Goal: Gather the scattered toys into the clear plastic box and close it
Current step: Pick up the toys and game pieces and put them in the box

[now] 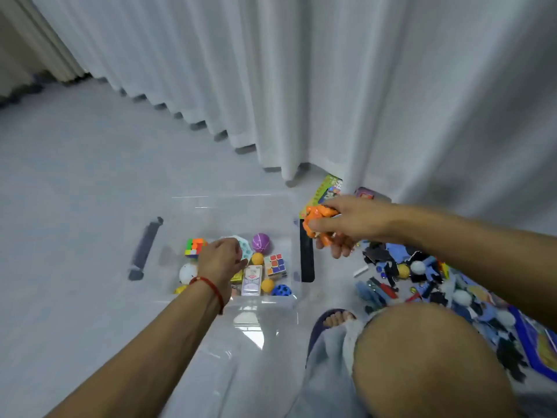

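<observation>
The clear plastic box [235, 203] stands open on the grey floor, with black handles on its left and right sides. Inside lie two puzzle cubes, a purple ball [261, 242], small orange balls, a blue holed ball and a card pack. My left hand [221, 260] reaches into the box and pinches a pale teal toy [244, 248]. My right hand [346, 226] hovers just right of the box rim, gripping an orange toy [316, 221]. Scattered toys [407, 276] lie on the floor to the right.
A white curtain [331, 86] hangs close behind the box. A green booklet [327, 188] lies at the curtain's foot. My bare knee [428, 357] and a slippered foot [334, 319] sit right of the box. A blue board [536, 348] lies at the far right.
</observation>
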Demonstrator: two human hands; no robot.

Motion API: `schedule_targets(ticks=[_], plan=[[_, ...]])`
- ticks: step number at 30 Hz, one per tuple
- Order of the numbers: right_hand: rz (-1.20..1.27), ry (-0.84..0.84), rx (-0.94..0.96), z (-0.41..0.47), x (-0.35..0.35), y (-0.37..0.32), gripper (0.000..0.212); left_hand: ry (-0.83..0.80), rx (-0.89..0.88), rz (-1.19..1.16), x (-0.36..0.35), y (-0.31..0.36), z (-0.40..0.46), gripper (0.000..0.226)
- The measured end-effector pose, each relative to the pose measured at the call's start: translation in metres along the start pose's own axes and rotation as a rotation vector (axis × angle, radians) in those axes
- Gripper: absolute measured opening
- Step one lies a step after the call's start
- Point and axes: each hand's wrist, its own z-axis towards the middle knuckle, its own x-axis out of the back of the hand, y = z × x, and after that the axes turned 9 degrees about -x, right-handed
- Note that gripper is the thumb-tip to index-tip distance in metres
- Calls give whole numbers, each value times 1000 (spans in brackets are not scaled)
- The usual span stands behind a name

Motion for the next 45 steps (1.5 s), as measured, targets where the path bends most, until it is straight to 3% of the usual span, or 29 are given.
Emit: schedule_targets(ticks=[1,3,6,11,16,20,26,30,35,41,45], plan=[[19,-14,-3,10,-16,-15,30,-19,-36,49,14,-1,-1,14],[73,-17,-53,28,-40,-34,38,-28,-73,-128,32,1,-3,8],[5,26,-162,33,-45,-36,56,-27,30,-247,38,7,-8,7],[-95,301,-205,-32,11,18,27,-179,-156,-116,6,34,-29,22],[-204,469,-407,-137,51,101,26,-616,-239,12,-86,45,-69,22],[-167,505,-543,-180,64,172,25,-885,-239,261,-151,31,-67,21],[5,640,-692,-149,73,285,18,-934,-288,545,-244,0,-40,12],[90,734,-768,-93,78,362,22,-1013,-417,703,-307,-30,-8,23],[-5,759,-748,-21,85,440,51,-1104,-668,919,-402,-71,20,31],[-184,880,-824,31,95,505,40,-1088,-1105,1048,-511,-106,46,35],[-90,1089,-742,35,95,503,46,-1060,-1371,1206,-560,-124,64,38]])
